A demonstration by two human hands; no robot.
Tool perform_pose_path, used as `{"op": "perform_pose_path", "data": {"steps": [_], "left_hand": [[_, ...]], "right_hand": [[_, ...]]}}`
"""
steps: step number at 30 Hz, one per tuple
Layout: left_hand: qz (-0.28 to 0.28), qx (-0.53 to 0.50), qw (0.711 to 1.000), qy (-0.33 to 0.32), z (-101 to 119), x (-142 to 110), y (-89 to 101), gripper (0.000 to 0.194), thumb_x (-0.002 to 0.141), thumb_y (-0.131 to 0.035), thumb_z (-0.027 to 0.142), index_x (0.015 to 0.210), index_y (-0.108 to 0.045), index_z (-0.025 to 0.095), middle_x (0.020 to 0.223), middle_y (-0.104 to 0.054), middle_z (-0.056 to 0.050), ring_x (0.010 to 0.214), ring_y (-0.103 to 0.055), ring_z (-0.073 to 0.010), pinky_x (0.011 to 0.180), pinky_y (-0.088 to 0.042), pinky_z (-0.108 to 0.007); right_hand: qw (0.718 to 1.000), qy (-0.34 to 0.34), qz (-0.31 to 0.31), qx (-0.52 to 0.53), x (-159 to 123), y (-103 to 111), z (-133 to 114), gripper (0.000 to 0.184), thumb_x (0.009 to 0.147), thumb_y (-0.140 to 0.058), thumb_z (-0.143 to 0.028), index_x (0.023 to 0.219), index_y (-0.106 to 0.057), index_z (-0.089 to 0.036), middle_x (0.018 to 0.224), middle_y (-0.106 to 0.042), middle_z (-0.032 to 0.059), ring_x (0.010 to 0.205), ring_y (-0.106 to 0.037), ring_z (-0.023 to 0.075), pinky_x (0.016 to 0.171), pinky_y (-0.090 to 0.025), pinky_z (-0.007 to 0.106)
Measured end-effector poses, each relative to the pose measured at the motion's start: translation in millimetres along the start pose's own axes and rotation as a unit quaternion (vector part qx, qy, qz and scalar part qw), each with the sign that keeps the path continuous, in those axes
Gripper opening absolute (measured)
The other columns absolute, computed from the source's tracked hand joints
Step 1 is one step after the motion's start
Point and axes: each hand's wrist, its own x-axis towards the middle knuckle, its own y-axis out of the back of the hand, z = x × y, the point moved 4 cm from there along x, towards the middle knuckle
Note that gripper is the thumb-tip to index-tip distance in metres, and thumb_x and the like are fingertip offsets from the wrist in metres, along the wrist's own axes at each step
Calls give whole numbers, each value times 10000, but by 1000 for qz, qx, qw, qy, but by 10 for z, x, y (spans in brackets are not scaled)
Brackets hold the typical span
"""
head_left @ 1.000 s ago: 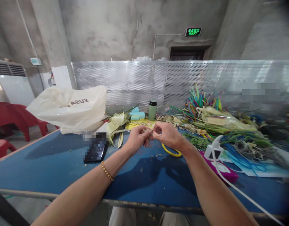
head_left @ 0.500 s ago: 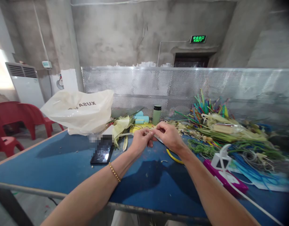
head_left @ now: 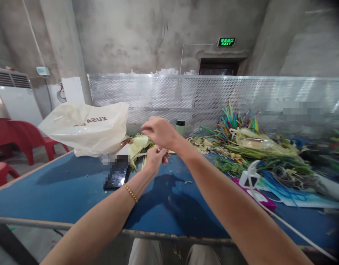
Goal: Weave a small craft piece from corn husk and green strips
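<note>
My left hand (head_left: 155, 160) is held over the middle of the table, its fingers pinched together. What it grips is too small and partly hidden to make out. Just above it, my right hand (head_left: 161, 133) is raised with curled, closed fingers, and I cannot see what is in them. Close behind both hands lie pale green dried leaves (head_left: 138, 144), like corn husks. A dark phone or tablet (head_left: 118, 177) lies left of my left hand. Behind my right wrist stands a green bottle (head_left: 180, 129) with a black lid.
A white plastic bag (head_left: 89, 129) sits at the table's back left. On the right are heaped green stems (head_left: 230, 165), coloured strips (head_left: 235, 119) and blue cords (head_left: 293, 191). A purple power strip (head_left: 266, 200) carries a white charger (head_left: 249, 179). A perforated metal screen (head_left: 147, 92) stands behind.
My right hand has come away from the pale strip between both hands, moving up and left above my left hand. My left hand has shifted slightly left. The camera view has turned slightly right.
</note>
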Motion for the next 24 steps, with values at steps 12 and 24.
{"op": "perform_pose_path", "data": {"steps": [12,24], "left_hand": [[-53,-23,998,4,18,-62,-97,248,693,-720,327,716,-576,126,589,-645,-20,374,-499,-75,386,-349,-196],[-137,-24,989,44,5,-136,-199,283,709,-733,356,705,-578,119,614,-645,-29,390,-516,-84,400,-383,-218]], "right_hand": [[876,-295,39,380,-1229,-512,1029,481,817,-528,-609,737,-648,-150,654,-608,34,546,-525,127,484,-405,238],[914,-237,94,315,-1216,-433,955,237,767,-605,-362,639,-567,-166,559,-526,-24,528,-462,101,509,-367,221]]}}
